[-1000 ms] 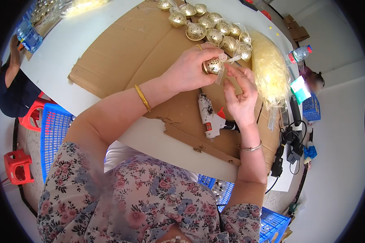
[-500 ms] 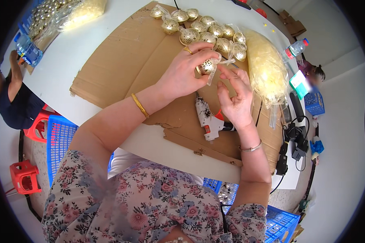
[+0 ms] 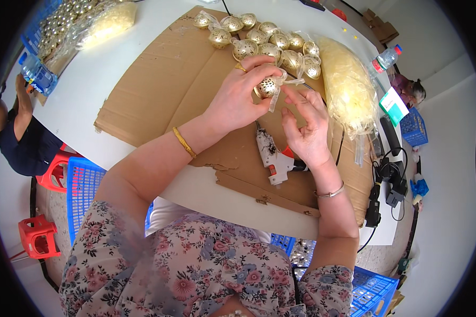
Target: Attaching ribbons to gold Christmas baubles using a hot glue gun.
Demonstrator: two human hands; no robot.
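My left hand (image 3: 243,92) is closed round a gold bell ornament (image 3: 265,88) with pierced cut-outs, its fingers over the top and its thumb below. A sheer pale ribbon bow (image 3: 281,80) is on the ornament's right side, one tail hanging down. Beside the bow is my right hand (image 3: 308,124), thumb and forefinger apart, fingertips close to the ribbon; whether they touch it I cannot tell. Below the hands a white glue gun (image 3: 269,158) with dark smears lies on the cardboard sheet (image 3: 158,79). Several finished-looking gold ornaments (image 3: 245,50) with ribbons lie beyond my hands.
A clear bag of pale yellow pieces (image 3: 349,87) lies right of the ornaments. Black cables and plugs (image 3: 391,179) run along the table's right edge. Water bottles (image 3: 37,74) stand at the left. Blue baskets (image 3: 83,187) and a red stool (image 3: 38,236) are below. Another person (image 3: 24,137) sits at left.
The view has shifted slightly. Both hands keep nearly the same pose round the ornament and its bow.
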